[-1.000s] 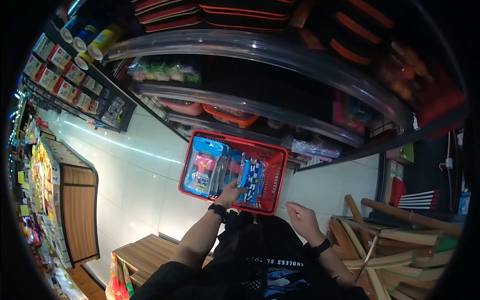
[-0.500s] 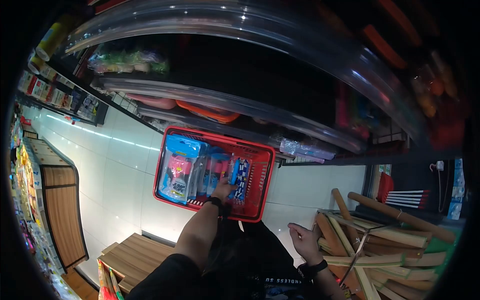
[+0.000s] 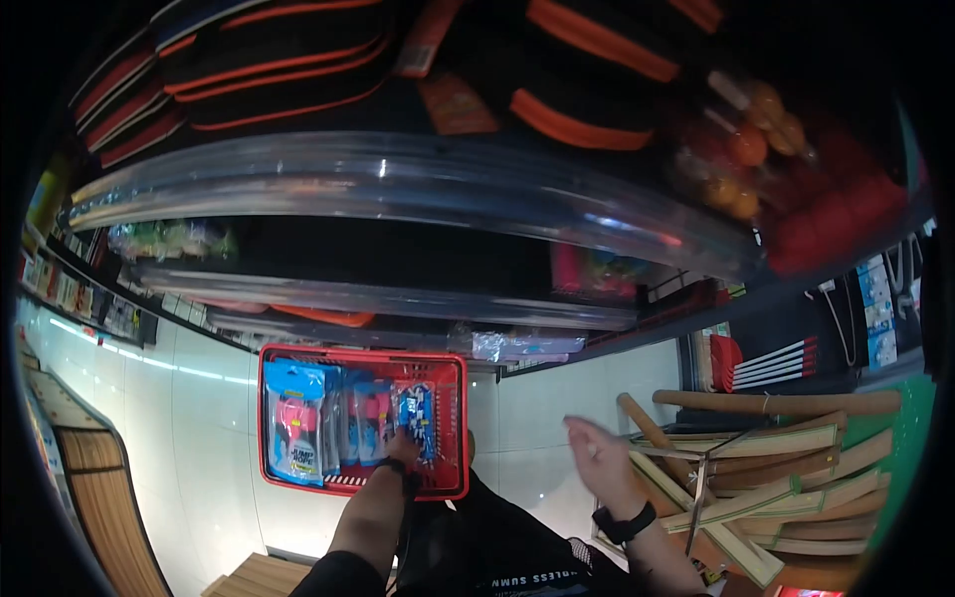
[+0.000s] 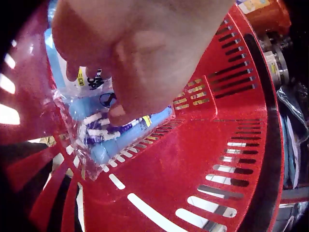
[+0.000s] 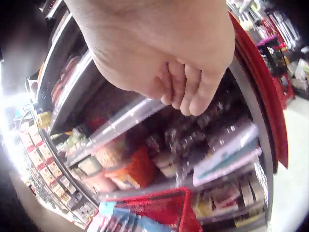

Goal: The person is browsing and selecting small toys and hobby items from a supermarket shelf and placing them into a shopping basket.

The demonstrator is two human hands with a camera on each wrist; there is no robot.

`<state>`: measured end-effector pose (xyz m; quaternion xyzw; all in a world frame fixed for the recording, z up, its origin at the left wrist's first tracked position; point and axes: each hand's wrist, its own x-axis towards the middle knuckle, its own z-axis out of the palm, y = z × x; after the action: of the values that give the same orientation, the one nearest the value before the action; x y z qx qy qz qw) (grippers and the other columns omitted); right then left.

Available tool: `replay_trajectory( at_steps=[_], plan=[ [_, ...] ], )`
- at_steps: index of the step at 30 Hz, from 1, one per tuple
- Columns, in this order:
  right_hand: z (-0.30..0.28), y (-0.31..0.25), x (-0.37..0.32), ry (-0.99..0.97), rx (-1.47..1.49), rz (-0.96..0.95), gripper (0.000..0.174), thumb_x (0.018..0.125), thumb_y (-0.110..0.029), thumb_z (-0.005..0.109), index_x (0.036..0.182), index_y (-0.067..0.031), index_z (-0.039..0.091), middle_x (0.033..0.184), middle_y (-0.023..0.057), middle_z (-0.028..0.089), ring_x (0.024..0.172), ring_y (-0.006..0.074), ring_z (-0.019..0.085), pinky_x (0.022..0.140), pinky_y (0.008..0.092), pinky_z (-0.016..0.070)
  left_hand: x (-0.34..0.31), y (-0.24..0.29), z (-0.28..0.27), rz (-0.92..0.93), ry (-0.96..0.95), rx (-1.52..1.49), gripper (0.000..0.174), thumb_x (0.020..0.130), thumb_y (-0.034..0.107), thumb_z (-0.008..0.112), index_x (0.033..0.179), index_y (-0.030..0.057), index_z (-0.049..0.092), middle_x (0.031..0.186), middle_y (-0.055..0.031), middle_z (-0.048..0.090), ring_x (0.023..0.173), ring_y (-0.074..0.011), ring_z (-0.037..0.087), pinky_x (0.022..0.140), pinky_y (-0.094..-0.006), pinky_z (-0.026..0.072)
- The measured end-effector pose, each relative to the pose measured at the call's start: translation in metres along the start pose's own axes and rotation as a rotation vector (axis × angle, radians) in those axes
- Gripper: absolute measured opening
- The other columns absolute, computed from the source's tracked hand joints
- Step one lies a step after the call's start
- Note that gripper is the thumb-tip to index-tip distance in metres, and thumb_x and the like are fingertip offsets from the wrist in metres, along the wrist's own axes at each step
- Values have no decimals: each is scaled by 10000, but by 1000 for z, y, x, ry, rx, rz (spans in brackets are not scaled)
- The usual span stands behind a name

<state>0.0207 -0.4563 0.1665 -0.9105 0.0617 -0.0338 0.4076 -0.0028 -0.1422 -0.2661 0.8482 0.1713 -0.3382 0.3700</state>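
Fingers (image 4: 118, 113) of the left hand (image 3: 401, 450) curl down onto a clear packet (image 4: 104, 140) of blue and white pieces. They pinch its top edge inside the red basket (image 4: 203, 164), close to the basket's right wall. The wrist reaches in over the basket's near rim. The right hand (image 3: 597, 453) hangs in the air to the right of the basket, well apart from it, with its fingers loosely bent and holding nothing (it is blurred in the head view). Left of the gripped packet, also inside the basket, stand more blue packets (image 3: 295, 430), one showing a pink item. The basket sits over a pale tiled floor (image 3: 199, 418). Further right of the basket lie stacked wooden handles (image 3: 776, 438). Beyond the basket rise shelves (image 3: 398, 199) with clear front rails.
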Motion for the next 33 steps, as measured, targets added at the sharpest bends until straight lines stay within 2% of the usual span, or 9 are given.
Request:
replay_trajectory(
  at_steps=[5, 10, 12, 13, 17, 23, 24, 30, 33],
  plan=[
    [-50, -50, 86, 358, -35, -367, 232, 957, -88, 623, 1148, 42, 651, 1057, 190, 703, 955, 266, 686, 860, 311, 517, -32, 42, -34, 97, 101, 7, 691, 824, 317, 746, 1397, 41, 476, 1282, -289, 605, 1231, -442, 561, 1060, -483, 447],
    [-62, -50, 156, 262, -206, -175, 498, 928, -386, 640, 1236, 4, 616, 1109, 318, 647, 1101, 520, 572, 944, 527, 462, -85, 80, -64, 316, 130, -223, 563, 904, 310, 691, 1342, -17, 555, 1167, -269, 672, 1095, -365, 661, 920, -427, 513],
    [-52, -43, 178, 327, -336, -174, 574, 931, -438, 636, 1298, -2, 569, 1229, 312, 606, 1161, 497, 551, 974, 503, 464, -126, 104, -81, 333, 103, -325, 497, 944, 280, 654, 1327, -22, 560, 1112, -230, 688, 996, -299, 673, 871, -396, 524],
    [-49, -23, 197, 300, -392, -345, 615, 938, -488, 606, 1326, -15, 545, 1280, 299, 582, 1173, 482, 552, 993, 497, 462, -141, 109, -88, 332, 97, -285, 487, 946, 275, 653, 1325, -16, 563, 1116, -219, 690, 990, -281, 673, 861, -388, 526],
    [-34, 0, 229, 285, -539, -299, 632, 924, -544, 573, 1277, -20, 595, 1292, 261, 595, 1192, 435, 562, 1013, 489, 450, -171, 96, -97, 296, 9, -364, 442, 947, 254, 651, 1305, 3, 587, 1144, -182, 683, 995, -242, 670, 857, -355, 524],
    [-32, 1, 227, 422, -548, -408, 437, 930, -376, 545, 1162, -27, 666, 1216, 226, 643, 1140, 421, 587, 1009, 497, 454, -208, 78, -111, 291, 88, -407, 375, 977, 219, 623, 1270, -16, 600, 1098, -130, 685, 974, -185, 643, 837, -318, 512],
    [-33, -8, 219, 449, -523, -378, 368, 910, -298, 562, 1134, -30, 677, 1189, 228, 653, 1114, 424, 597, 995, 501, 460, -214, 85, -115, 284, 105, -403, 338, 1001, 204, 606, 1264, -7, 603, 1052, -75, 687, 919, -129, 618, 789, -286, 503],
    [-34, -15, 212, 547, -266, -352, 270, 869, -185, 617, 1070, -19, 686, 1116, 233, 673, 1069, 446, 607, 966, 513, 467, -231, 150, -138, 321, 65, -483, 345, 1012, 208, 611, 1286, 0, 590, 1121, -88, 689, 1012, -148, 638, 853, -300, 521],
    [-34, -19, 204, 674, 54, -480, 266, 903, -154, 652, 1107, 14, 674, 1092, 214, 691, 1011, 408, 652, 931, 443, 490, -249, 202, -155, 459, 41, -509, 360, 1018, 235, 598, 1302, 15, 590, 1137, -93, 673, 1022, -139, 626, 869, -291, 510]
  ],
)
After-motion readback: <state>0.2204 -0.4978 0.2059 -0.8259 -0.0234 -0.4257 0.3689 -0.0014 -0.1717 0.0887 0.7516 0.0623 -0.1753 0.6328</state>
